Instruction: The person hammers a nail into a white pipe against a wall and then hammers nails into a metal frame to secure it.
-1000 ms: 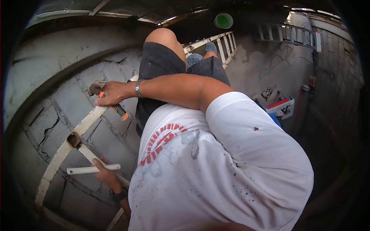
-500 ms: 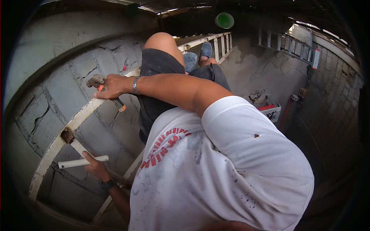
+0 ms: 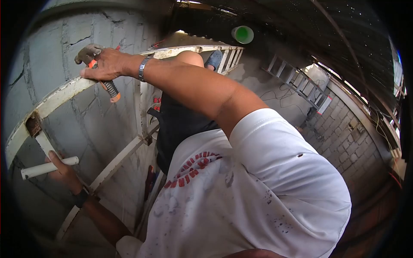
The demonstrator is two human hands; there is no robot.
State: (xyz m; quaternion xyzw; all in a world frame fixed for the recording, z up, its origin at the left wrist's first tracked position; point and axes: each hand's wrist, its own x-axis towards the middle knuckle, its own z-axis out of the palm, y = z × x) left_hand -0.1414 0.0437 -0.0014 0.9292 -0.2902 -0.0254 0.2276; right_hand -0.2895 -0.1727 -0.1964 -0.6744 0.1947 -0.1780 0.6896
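Note:
A claw hammer (image 3: 112, 91) with an orange and black handle is in my right hand (image 3: 109, 64). Its head sticks out beyond my fingers, close to the block wall. The same hand rests against the top rail of a rusty, white-painted metal frame (image 3: 64, 92). Lower down on the left, my left hand (image 3: 64, 174) is closed around a short white pipe (image 3: 38, 170), held crosswise by an upright bar of the frame. Part of that hand is hidden behind the pipe. A rusty open end (image 3: 33, 124) shows at the joint above it.
A grey block wall (image 3: 81, 32) stands close behind the frame. My bent leg (image 3: 189, 58) is beside the frame's rail. Farther off are a bucket with green inside (image 3: 242, 35), a metal ladder (image 3: 297, 84) and loose cables (image 3: 279, 92) on the floor.
The view has swung, so both hands and the frame sit farther left, and more of the roof and right wall shows. My hands keep hold of the hammer and the pipe.

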